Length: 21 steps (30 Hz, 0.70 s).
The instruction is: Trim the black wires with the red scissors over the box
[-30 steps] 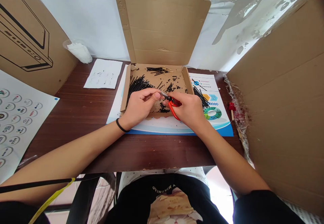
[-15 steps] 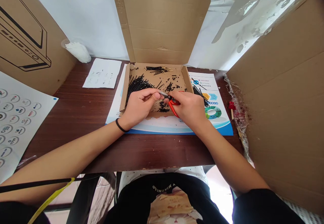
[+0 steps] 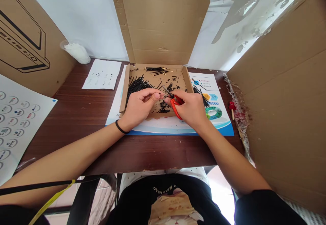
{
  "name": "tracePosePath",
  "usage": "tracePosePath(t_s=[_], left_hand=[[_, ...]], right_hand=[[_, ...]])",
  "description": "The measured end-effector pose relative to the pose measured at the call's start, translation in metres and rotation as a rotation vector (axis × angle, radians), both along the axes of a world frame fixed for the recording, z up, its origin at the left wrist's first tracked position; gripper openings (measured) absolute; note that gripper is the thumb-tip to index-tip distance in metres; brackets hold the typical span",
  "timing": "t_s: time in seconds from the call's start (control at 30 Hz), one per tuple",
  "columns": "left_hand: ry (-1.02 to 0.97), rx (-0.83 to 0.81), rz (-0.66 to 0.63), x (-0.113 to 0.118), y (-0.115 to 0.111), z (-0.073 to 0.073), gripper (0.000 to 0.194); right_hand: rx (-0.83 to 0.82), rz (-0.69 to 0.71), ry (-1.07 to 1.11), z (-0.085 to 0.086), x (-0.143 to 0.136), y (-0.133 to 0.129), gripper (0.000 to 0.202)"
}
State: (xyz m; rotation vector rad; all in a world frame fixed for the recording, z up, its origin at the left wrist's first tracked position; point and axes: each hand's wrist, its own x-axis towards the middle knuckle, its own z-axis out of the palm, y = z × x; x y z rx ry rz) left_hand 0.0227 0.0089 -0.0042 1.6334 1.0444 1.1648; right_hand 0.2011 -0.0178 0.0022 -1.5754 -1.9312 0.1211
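Observation:
Over the front of a shallow cardboard box (image 3: 187, 69), my left hand (image 3: 141, 108) is closed in a pinch. What its fingertips hold is too small to make out. My right hand (image 3: 193, 108) grips red-handled scissors (image 3: 176, 109), their dark blades parted and pointing up-left close to the left fingertips. Inside the box, a thick bunch of thin black wire-like pieces (image 3: 139, 86) lies at the left. A smaller bundle of black pieces with gold-coloured ends (image 3: 158, 69) rests at the back. Short black offcuts (image 3: 165, 107) are scattered between and behind the hands.
The box's lid (image 3: 163, 24) stands upright behind. More black pieces (image 3: 202, 96) lie right of the box on a printed sheet (image 3: 219, 125). A handwritten paper (image 3: 102, 74) and a white bag-like bundle (image 3: 77, 52) sit at left. Large cardboard panels (image 3: 285, 92) flank the table (image 3: 152, 153).
The scissor blades have moved slightly away from the left fingertips and now show apart, tilted more upward. Both hands stay nearly in place.

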Motion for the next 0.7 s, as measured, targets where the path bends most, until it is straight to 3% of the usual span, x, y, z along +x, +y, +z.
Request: tracePosePath(t_s=[0.7], left_hand=[[-0.087, 0.035, 0.058, 0.0, 0.005, -0.012, 0.035]], right_hand=[[-0.07, 0.035, 0.006, 0.001, -0.003, -0.002, 0.023]])
